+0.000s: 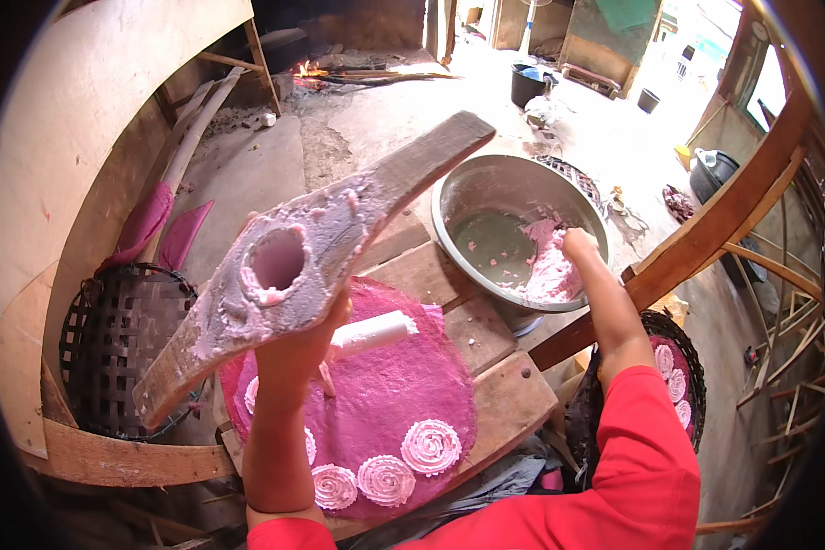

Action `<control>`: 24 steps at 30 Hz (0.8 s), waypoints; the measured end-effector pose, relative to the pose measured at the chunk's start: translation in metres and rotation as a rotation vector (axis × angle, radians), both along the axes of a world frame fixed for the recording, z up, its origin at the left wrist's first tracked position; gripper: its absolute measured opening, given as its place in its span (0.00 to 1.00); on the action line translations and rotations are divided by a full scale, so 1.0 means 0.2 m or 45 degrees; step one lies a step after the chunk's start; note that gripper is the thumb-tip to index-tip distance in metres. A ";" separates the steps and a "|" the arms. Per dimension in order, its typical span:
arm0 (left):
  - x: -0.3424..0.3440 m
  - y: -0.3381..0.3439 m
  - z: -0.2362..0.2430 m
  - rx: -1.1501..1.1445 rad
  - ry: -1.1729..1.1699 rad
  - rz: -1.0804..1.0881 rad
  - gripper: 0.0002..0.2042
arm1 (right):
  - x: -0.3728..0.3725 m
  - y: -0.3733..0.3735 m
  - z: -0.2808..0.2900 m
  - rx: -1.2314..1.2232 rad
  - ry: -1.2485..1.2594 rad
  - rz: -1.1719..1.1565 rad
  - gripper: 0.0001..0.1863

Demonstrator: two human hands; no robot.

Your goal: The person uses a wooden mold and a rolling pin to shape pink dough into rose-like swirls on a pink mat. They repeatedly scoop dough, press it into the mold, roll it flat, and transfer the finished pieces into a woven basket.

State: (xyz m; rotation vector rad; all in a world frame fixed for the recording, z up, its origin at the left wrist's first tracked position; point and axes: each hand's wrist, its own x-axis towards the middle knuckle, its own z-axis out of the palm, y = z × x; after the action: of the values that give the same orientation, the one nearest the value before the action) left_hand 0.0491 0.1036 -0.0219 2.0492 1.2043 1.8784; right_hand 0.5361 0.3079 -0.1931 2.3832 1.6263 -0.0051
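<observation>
My left hand (335, 319), partly hidden under it, holds up a wooden press (335, 225), a long board with a round hole. Pink dough is smeared over the board and around the hole. Just beyond that hand, a white tube (376, 334) with dough at its end shows above a round pink mesh sheet (385, 390). Ridged pink dough swirls (431, 446) lie along the sheet's near edge. My right hand (579, 246) reaches into a big grey basin (449, 229), its fingers closed at the mound of pink dough (552, 266); the fingertips are partly hidden.
The sheet and basin rest on a wooden plank bench (513, 390). At right, a dark basket (697, 376) holds more swirls; another woven basket (124, 348) is at left. A curved wooden beam (706, 238) rises on the right. A fire (310, 70) burns at the back.
</observation>
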 end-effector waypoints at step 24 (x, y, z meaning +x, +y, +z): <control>-0.09 -0.11 0.27 0.198 0.849 0.274 0.11 | -0.25 -0.80 1.13 -0.267 1.400 0.835 0.19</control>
State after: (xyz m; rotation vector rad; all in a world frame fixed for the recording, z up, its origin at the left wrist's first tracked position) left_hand 0.0312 0.0817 0.0312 2.8684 1.4895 1.4224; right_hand 0.4851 0.1478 0.0322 1.5788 2.5628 -1.4696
